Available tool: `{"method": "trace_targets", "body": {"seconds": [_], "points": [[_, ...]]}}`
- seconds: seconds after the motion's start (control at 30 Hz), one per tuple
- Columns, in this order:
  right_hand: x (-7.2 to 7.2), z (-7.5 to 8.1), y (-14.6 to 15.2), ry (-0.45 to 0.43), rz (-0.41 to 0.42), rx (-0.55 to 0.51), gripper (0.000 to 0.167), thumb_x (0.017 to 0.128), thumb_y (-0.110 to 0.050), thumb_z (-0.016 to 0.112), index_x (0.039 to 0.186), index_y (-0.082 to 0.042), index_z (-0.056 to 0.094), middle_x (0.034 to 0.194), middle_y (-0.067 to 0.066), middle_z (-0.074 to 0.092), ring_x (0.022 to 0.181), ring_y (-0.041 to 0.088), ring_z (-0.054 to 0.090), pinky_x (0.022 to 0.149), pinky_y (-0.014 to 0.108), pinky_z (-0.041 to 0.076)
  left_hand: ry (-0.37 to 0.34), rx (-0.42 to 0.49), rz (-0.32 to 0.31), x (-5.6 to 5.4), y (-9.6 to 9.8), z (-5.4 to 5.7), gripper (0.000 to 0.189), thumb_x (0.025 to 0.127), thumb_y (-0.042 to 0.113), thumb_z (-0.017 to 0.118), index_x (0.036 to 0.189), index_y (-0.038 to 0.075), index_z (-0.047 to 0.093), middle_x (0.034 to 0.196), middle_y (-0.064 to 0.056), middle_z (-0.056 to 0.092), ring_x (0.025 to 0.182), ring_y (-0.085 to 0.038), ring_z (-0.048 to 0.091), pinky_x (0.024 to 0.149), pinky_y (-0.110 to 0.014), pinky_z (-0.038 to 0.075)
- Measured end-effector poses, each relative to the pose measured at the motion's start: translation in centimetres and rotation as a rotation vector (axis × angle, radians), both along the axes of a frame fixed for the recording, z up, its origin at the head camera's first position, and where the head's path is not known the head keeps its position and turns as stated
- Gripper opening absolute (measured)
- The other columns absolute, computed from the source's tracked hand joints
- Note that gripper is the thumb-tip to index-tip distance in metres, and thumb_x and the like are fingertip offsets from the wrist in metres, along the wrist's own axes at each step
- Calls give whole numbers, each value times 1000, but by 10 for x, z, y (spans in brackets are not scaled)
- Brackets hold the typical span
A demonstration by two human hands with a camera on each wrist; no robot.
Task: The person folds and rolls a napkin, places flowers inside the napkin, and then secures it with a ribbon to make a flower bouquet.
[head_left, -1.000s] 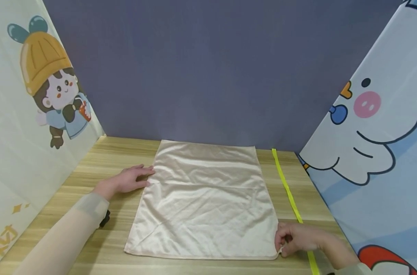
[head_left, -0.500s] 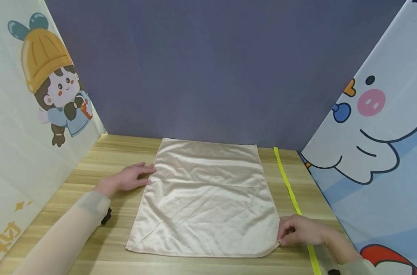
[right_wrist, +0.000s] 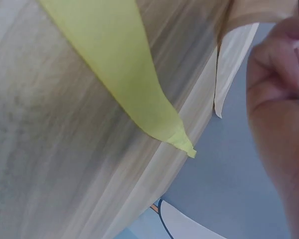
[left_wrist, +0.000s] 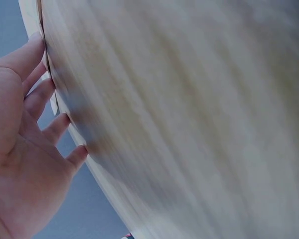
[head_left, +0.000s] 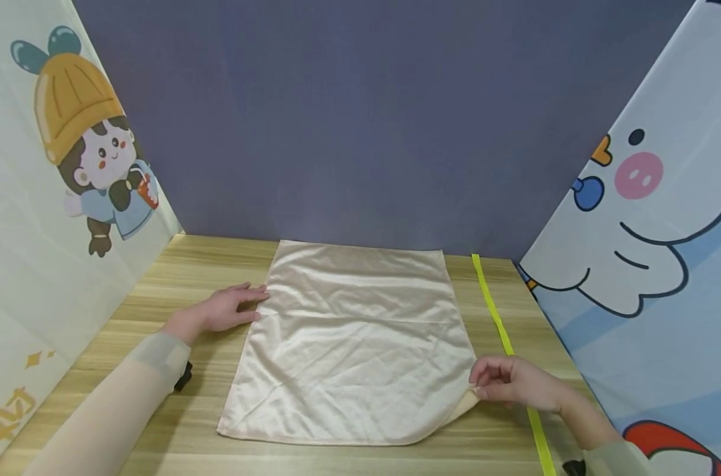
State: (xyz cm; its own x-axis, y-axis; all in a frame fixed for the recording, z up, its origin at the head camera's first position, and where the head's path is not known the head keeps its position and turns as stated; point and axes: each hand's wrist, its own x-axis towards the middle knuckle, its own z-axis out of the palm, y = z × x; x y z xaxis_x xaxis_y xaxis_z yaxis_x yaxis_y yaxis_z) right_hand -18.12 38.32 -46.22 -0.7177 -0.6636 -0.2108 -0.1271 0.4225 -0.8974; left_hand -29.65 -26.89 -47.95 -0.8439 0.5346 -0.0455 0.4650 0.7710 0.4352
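A pale satin cloth (head_left: 348,344) lies spread on the wooden table (head_left: 176,396), lightly wrinkled with a crease running across its middle. My right hand (head_left: 517,383) pinches its near right corner between thumb and fingers and holds it lifted, so a bit of the underside shows. In the right wrist view that hand (right_wrist: 281,99) is curled at the right edge, with the lifted cloth (right_wrist: 261,12) beside it. On the far side, my left hand (head_left: 229,309) rests with fingers extended and fingertips at the cloth's left edge. The left wrist view shows those fingers (left_wrist: 55,129) relaxed on the tabletop.
A yellow strip (head_left: 492,311) runs along the table to the right of the cloth and passes under my right forearm. A dark grey panel (head_left: 348,119) stands at the back. Printed cartoon panels flank the table, one left (head_left: 15,218) and one right (head_left: 693,264).
My right hand has drawn the cloth's near right corner up and away from me, and that corner now curls over. The left hand has stayed in place.
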Motion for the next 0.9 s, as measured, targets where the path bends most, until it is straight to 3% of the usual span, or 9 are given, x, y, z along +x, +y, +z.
{"method": "trace_targets", "body": {"seconds": [0.2,0.37,0.6,0.77,0.9], "points": [[-2,-2,0,-56,-24,-30,13,108,-8,67,117,0,71,98,1,77,73,4,66,55,25,55,7,2,-2,0,0,0,57,111,34,65,161,8,55,173,-20,42,159,-61,27,121,-86,22],[-3,-1,0,-76,-4,-71,19,106,-4,69,123,5,69,95,-4,76,80,4,70,66,30,62,5,5,-1,0,0,-1,57,111,34,66,161,8,55,173,-19,43,160,-61,27,122,-85,22],[-4,-2,-3,-88,39,-117,26,105,0,68,129,9,63,113,1,75,95,5,71,81,27,62,13,-2,0,0,-1,-1,57,111,34,65,160,8,56,172,-21,43,158,-62,29,121,-85,23],[-7,-2,-5,-39,-25,-108,22,111,-5,62,126,9,68,112,6,79,102,13,78,88,35,67,6,4,3,-1,-1,-1,57,111,34,65,161,9,55,173,-19,42,160,-61,27,124,-83,22],[-11,0,-7,17,-63,-97,23,111,-7,62,126,8,69,103,9,79,93,16,78,79,38,67,12,-3,0,-2,-1,-3,57,111,34,65,161,8,55,173,-19,43,159,-61,28,124,-82,22]]}}
